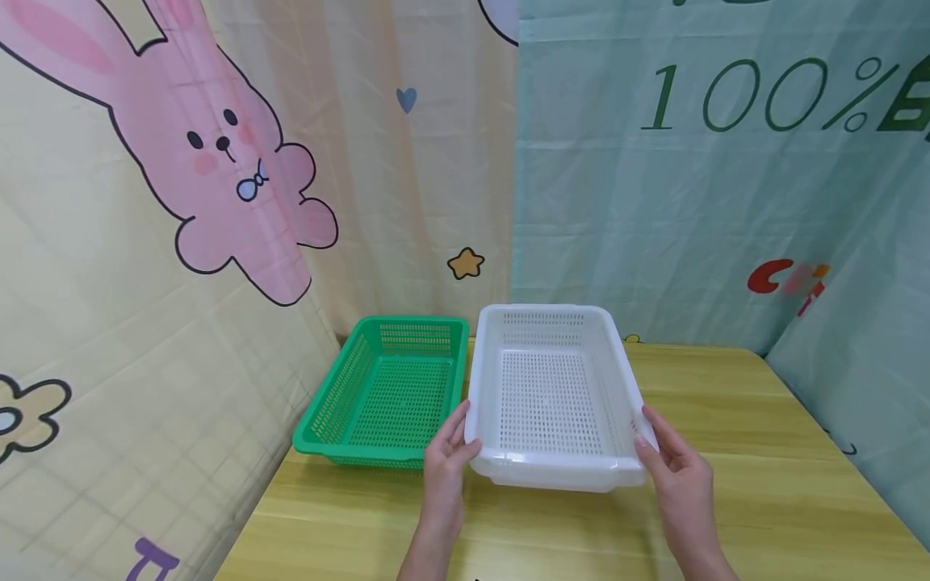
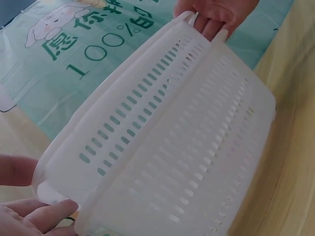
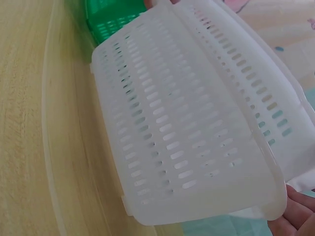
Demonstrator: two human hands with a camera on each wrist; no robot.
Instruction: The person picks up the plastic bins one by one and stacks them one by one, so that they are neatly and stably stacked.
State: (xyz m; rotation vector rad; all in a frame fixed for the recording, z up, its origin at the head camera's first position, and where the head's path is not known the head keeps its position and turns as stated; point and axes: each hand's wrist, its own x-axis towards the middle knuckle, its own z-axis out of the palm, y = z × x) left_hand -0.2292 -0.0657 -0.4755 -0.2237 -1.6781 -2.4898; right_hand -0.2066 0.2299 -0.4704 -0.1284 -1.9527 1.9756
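Observation:
A white plastic basket [image 1: 555,463] with a slotted floor and walls is held up between both hands, its near end raised toward me. My left hand [image 1: 446,476] grips its near left corner, thumb on top of the rim and fingers along the outside. At the near right corner, my right hand [image 1: 683,484] pinches the rim, with the thumb above. Both wrist views look onto the slotted underside [image 2: 197,142] of the basket, over the tabletop. Just left of it a green basket [image 1: 308,444] of similar shape sits on the table, partly behind my left fingers.
The wood-grain table [image 1: 756,452] reaches back to printed curtains. A cream curtain [image 1: 407,186] with a pink rabbit hangs at the back and left. On the right hangs a teal curtain [image 1: 654,218] with green lettering.

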